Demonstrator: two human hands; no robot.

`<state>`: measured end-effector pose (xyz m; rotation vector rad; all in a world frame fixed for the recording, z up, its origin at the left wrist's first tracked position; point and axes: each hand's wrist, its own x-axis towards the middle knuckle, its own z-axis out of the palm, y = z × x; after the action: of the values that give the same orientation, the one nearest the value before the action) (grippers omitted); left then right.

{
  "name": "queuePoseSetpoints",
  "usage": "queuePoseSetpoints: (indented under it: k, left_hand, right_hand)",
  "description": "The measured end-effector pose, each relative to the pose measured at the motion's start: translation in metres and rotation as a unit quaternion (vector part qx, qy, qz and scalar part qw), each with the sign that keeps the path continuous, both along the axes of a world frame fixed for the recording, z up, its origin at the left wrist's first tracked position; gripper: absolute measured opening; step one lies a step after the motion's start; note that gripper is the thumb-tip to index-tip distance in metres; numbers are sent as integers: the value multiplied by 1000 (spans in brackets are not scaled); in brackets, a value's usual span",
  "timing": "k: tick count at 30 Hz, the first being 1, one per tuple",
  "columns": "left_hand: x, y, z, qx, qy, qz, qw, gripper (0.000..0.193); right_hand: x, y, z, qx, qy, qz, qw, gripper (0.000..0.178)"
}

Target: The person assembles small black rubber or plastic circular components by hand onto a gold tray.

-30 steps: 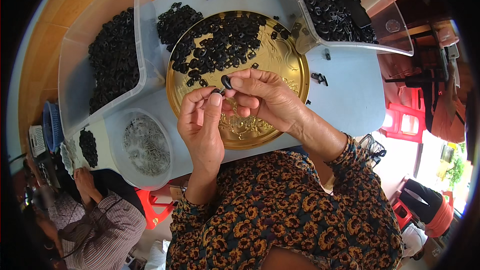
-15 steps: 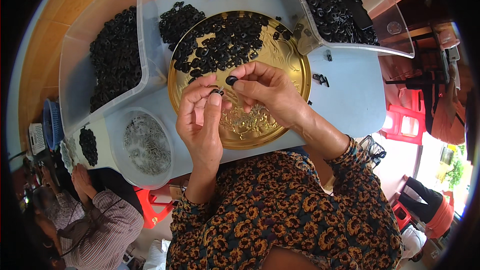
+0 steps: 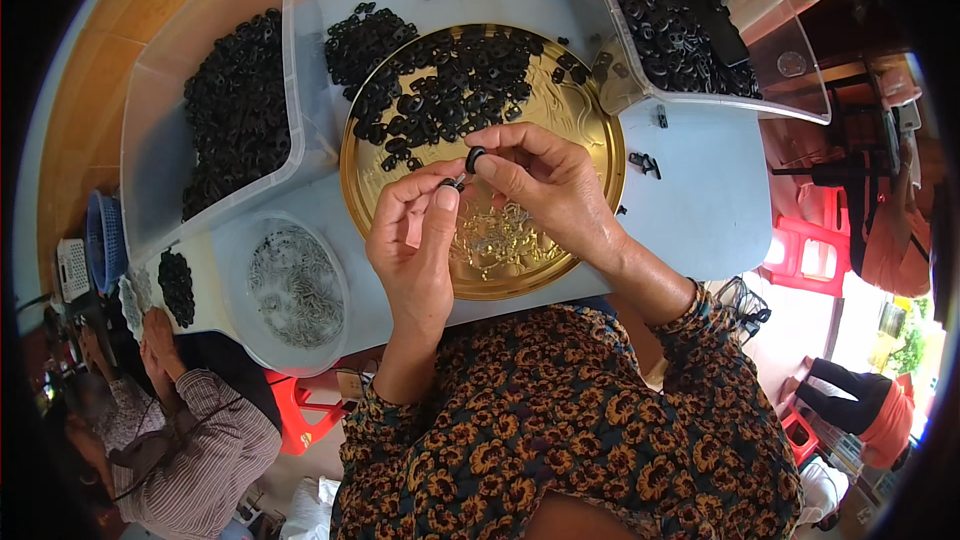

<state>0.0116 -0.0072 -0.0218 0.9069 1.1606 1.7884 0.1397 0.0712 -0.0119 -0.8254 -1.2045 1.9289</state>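
Note:
Over the round gold tray (image 3: 352, 190), my left hand (image 3: 420, 245) pinches a small black plastic part (image 3: 449, 183) between thumb and forefinger. A thin silver metal pin (image 3: 461, 178) points out from that part toward the other hand. My right hand (image 3: 550, 183) grips a rounded black plastic piece (image 3: 475, 158) close to the pin's tip; whether they touch I cannot tell. Below the hands, loose silver pins (image 3: 505, 235) are spread on the tray. Many black plastic pieces (image 3: 450, 90) cover its far side.
Clear bins of black parts stand at left (image 3: 293, 70) and right (image 3: 735, 106). A tub (image 3: 232, 290) of metal pins sits front left. More black parts (image 3: 368, 48) lie behind the tray, others (image 3: 643, 163) to its right. At far left are a co-worker's hands (image 3: 160, 345).
The two hands have drawn closer together, bringing the rounded black piece up to the pin. The rounded piece has turned and now shows more edge-on.

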Motion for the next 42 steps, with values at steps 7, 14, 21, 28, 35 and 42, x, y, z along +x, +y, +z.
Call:
queuePoseSetpoints:
  k: [7, 14, 21, 28, 35, 42]
  left_hand:
    - [-5, 0, -1, -31, -98, -31, 994, 12]
    - [-5, -1, 1, -68, -85, -39, 993, 11]
    - [-7, -2, -1, -74, -70, -42, 994, 11]
    - [-6, 0, -1, -76, -66, -41, 994, 10]
    - [-5, 0, -2, -93, -94, -19, 991, 13]
    - [4, 0, -3, -99, -163, -7, 982, 11]
  right_hand:
    - [1, -1, 4, 46, -14, -7, 999, 25]
    - [2, 1, 2, 40, 17, 14, 999, 24]
    - [3, 3, 6, 73, -48, 24, 996, 18]
    - [1, -1, 7, 90, -100, 35, 990, 17]
    - [-3, -6, -9, 162, -84, -12, 983, 15]
    - [-6, -14, -10, 175, -47, -71, 981, 14]
